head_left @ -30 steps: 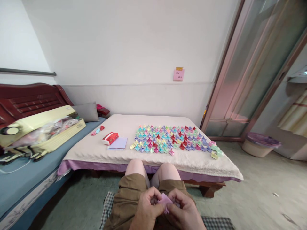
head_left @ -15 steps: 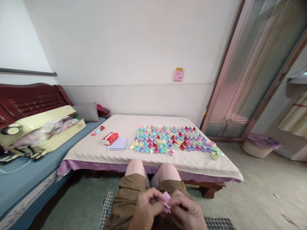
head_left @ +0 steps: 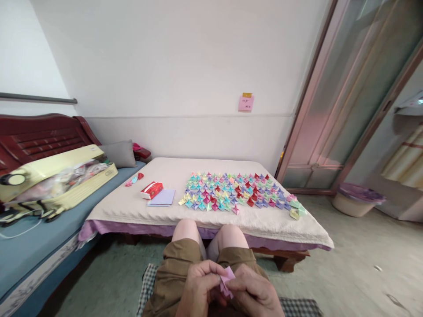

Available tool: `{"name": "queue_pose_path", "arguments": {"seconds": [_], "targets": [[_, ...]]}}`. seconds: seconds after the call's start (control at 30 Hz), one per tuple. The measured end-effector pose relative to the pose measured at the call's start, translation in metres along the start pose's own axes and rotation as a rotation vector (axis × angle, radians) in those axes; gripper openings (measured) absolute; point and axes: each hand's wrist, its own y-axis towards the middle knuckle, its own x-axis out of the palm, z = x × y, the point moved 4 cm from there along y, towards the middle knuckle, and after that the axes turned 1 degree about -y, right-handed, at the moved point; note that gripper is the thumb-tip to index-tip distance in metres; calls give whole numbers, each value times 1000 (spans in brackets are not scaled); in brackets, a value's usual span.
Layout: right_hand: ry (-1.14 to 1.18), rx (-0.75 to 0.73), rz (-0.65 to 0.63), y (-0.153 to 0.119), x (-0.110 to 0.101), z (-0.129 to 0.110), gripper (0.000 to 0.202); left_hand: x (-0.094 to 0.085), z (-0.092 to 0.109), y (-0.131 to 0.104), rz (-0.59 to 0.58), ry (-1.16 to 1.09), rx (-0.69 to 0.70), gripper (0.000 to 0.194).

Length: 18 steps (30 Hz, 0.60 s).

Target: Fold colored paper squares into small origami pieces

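A small folded piece of pink paper point(head_left: 227, 281) is held above my lap between both hands. My left hand point(head_left: 202, 286) pinches its left side with thumb and forefinger. The fingers of my right hand point(head_left: 253, 288) are closed on its right side. Beyond my knees, many small folded paper pieces point(head_left: 228, 191) in several colours stand in rows on the cloth-covered table point(head_left: 132, 215). Left of them lies a stack of lilac paper sheets point(head_left: 163, 197), with a red and white packet point(head_left: 152, 190) partly on it.
An open yellow suitcase point(head_left: 76, 185) with bagged things lies on the blue bed point(head_left: 20, 246) at the left. A pink note point(head_left: 246, 103) is on the wall. A lined bin point(head_left: 355, 202) stands on the floor at the right.
The pink paper has turned slightly between my fingers. My right hand's fingertips have moved a little lower and to the left on it.
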Motion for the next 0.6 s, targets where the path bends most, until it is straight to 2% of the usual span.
{"name": "queue_pose_path", "arguments": {"seconds": [0.17,0.33,0.47,0.6], "targets": [[-84,-13,-30,0,-2,1,19,-4,-6,4,-3,-1,-14,16],[-40,99,-43,0,-1,1,19,-9,-6,10,-55,151,100,25],[201,284,91,-4,6,14,24,-10,-4,10,-73,259,172,22],[454,363,158,-8,16,28,34,-11,-1,6,-71,392,253,13]]}}
